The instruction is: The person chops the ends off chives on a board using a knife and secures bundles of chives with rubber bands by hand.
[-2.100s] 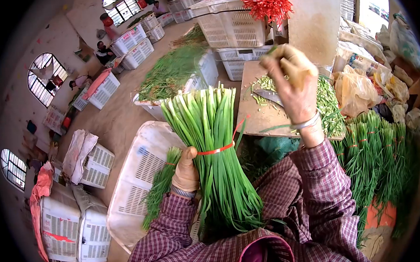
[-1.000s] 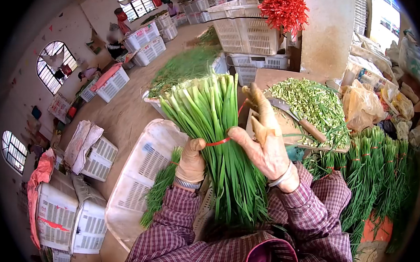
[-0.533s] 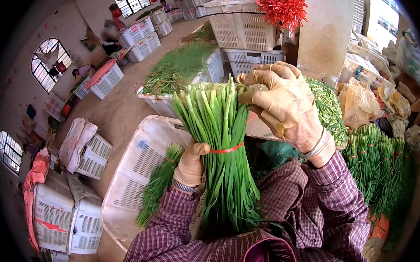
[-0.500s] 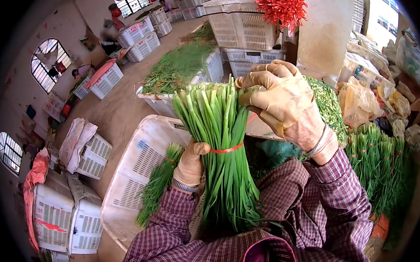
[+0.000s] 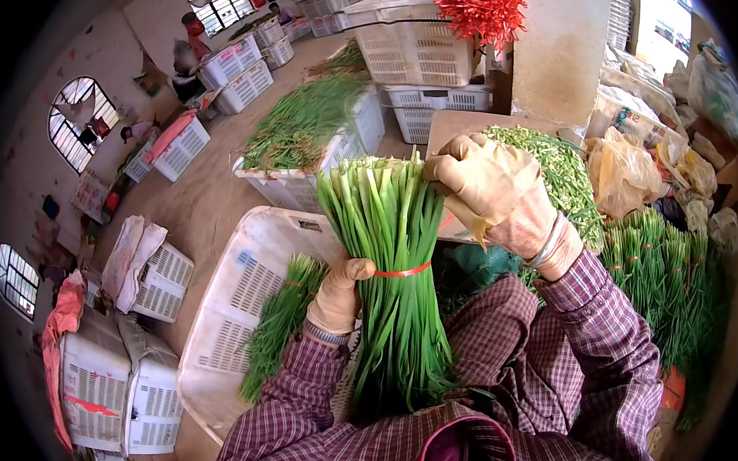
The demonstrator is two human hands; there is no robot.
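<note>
A large bundle of green stalks (image 5: 393, 288), bound by a red band (image 5: 402, 271) around its middle, stands upright before me with its pale cut ends up. My gloved left hand (image 5: 337, 297) is wrapped round its left side at the band, the thumb in front. At the upper right of the bundle, my gloved right hand (image 5: 493, 182) has its fingers bent together against the outer stalks near the tops; its fingertips are partly hidden. Behind my left hand, a smaller banded bundle (image 5: 284, 323) lies in a white crate (image 5: 223, 321).
Banded bundles (image 5: 663, 273) stand at the right. Cut pieces (image 5: 554, 179) cover a board behind my right hand. Beyond are a crate heaped with greens (image 5: 287, 185), stacked white crates (image 5: 414, 53), red ties (image 5: 482, 7) and plastic bags (image 5: 625, 175). People are in the far background.
My right hand has moved slightly down, its fingers now more closed against the bundle's upper right edge. The view has shifted a little. My left hand keeps its hold.
</note>
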